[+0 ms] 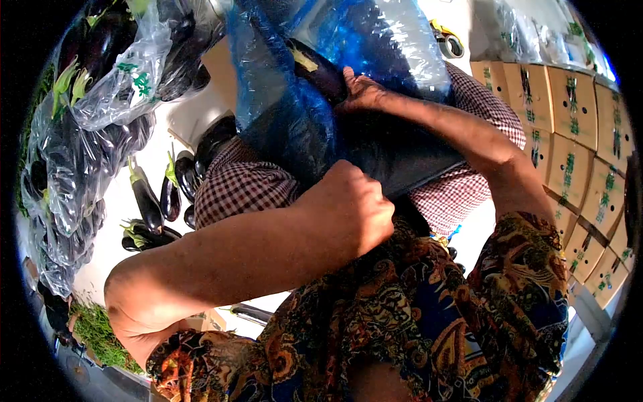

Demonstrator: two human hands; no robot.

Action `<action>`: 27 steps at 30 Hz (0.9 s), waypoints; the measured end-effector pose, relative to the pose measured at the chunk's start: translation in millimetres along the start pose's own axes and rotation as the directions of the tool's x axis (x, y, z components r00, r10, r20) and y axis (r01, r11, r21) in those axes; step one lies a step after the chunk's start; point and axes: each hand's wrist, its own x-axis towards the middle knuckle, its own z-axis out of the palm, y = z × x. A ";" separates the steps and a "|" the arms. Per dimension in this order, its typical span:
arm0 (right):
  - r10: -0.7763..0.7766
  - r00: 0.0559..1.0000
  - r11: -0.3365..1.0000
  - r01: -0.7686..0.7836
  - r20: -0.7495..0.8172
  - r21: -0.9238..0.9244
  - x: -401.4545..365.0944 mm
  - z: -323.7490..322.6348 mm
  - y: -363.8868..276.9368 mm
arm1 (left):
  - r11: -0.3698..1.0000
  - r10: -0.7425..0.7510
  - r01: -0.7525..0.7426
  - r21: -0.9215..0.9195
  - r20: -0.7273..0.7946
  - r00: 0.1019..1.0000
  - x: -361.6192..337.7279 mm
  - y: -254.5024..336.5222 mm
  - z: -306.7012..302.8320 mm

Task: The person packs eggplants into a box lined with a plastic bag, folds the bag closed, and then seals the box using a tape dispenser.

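Note:
A dark purple eggplant (320, 75) with a pale scar lies slantwise at the opening of a blue plastic bag (284, 127) across my lap. My right hand (362, 92) is closed around its lower end, with some fingers hidden behind it. My left hand (358, 204) is a fist in front of my body, at the near edge of the bag's dark part. What the left fingers grip, if anything, is hidden. More blue film (395, 47) bulges up beyond the right hand.
Loose eggplants (146, 199) lie on the white floor to the left. Clear plastic bags (124, 87) filled with eggplants are heaped beyond them. Printed cardboard boxes (573, 100) are stacked at right. A tape roll (453, 45) lies at the top, and greenery (104, 335) at lower left.

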 end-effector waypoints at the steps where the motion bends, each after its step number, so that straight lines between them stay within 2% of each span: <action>1: -0.010 1.000 1.000 0.011 0.008 -0.016 -4.1 -3.5 -0.4 | 1.000 0.022 -0.022 -0.009 -0.035 0.999 1.5 -0.6 -0.8; 4: -0.058 0.997 0.996 0.060 0.042 -0.060 -30.6 -21.7 -0.1 | 0.999 0.014 -0.017 0.032 0.095 0.995 3.0 -0.1 -12.5; 7: -0.109 0.990 0.985 0.119 0.089 -0.123 -66.7 -41.5 -1.8 | 0.917 -0.272 0.241 0.316 0.057 0.961 6.4 8.3 -7.5; 10: -0.125 0.982 0.961 0.155 0.142 -0.228 -107.9 -62.4 -9.7 | 0.983 -0.148 0.141 0.121 0.058 0.987 6.8 -4.2 -11.4; 13: -0.137 0.978 0.947 0.176 0.155 -0.270 -109.2 -55.1 -20.3 | 1.000 -0.010 0.010 -0.005 -0.003 1.000 7.5 -11.3 -7.2; 16: -0.137 0.977 0.936 0.181 0.161 -0.300 -82.8 -31.9 -27.7 | 1.000 -0.020 0.020 0.002 0.032 0.999 7.0 -8.6 -8.2; 19: -0.122 0.980 0.925 0.170 0.156 -0.340 -54.4 -4.2 -27.3 | 0.994 0.083 -0.075 0.085 -0.093 0.992 4.6 -10.6 1.5; 25: -0.114 0.987 0.912 0.150 0.117 -0.381 -34.7 16.7 -26.8 | 0.999 0.008 -0.008 -0.041 0.017 1.000 2.1 -7.4 -2.3; 27: -0.113 0.988 0.911 0.146 0.106 -0.386 -28.7 21.3 -27.3 | 0.999 0.033 -0.033 -0.042 -0.020 0.999 3.8 -8.7 -3.1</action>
